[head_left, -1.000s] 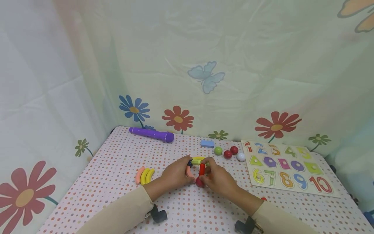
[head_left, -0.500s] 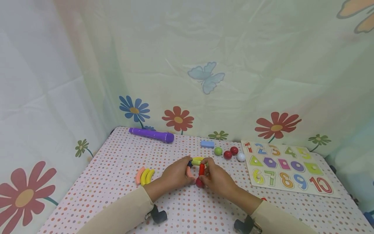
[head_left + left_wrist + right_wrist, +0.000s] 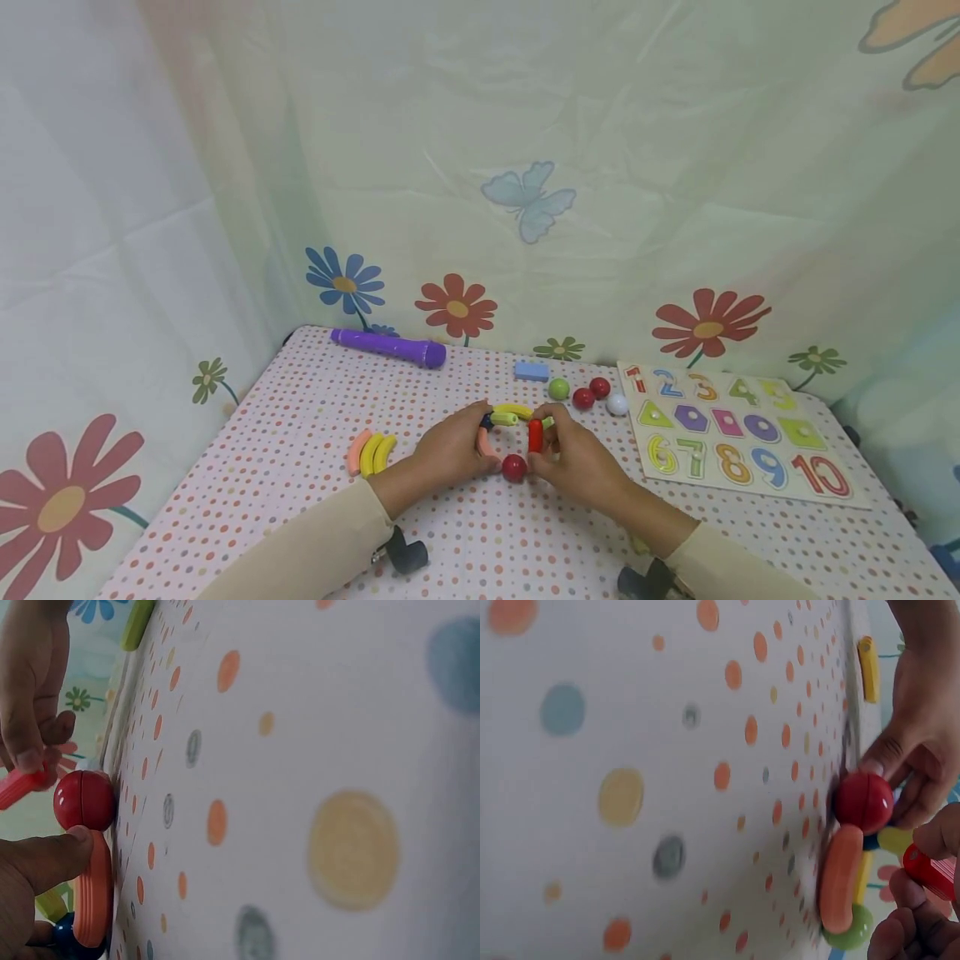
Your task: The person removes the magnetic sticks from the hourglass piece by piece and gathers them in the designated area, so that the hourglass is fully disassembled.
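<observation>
Head view shows the right hand (image 3: pixel 573 462) pinching a red stick (image 3: pixel 535 435) (light, rigid, best held mid-length) while the left hand (image 3: pixel 450 446) grips the pink curved piece (image 3: pixel 486 443).

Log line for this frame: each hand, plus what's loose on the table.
left hand: holds pink curve by red ball | right hand: pinches red stick, off ball | loose: three curves, four balls
</observation>
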`<state>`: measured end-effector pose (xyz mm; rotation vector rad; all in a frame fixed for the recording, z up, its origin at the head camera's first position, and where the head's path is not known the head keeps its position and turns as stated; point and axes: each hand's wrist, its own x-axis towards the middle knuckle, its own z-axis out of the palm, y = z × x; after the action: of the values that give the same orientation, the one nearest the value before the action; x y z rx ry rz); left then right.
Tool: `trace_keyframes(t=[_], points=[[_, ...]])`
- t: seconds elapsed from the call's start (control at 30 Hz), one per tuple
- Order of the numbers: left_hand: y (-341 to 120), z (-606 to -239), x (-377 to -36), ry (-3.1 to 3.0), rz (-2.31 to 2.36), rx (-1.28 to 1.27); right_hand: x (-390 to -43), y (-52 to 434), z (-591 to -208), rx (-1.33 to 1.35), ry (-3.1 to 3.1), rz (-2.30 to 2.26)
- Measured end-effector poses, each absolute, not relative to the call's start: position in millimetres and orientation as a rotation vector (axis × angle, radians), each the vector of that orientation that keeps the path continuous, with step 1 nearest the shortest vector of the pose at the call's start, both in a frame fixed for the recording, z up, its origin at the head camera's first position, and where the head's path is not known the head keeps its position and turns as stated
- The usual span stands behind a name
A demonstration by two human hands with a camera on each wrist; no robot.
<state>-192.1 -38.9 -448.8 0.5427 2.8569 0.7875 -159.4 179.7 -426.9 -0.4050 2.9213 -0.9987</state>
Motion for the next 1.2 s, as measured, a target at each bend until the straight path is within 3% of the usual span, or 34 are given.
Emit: trace_keyframes(t=[0.63, 1.2], points=[[-38, -449, -192, 2.846, 0.776, 0.529, -138, 261, -411, -0.289, 2.919, -0.846], [-39, -450, -194, 2.848, 0.759, 0.563, -108, 291, -426, -0.25, 2.765, -0.708]])
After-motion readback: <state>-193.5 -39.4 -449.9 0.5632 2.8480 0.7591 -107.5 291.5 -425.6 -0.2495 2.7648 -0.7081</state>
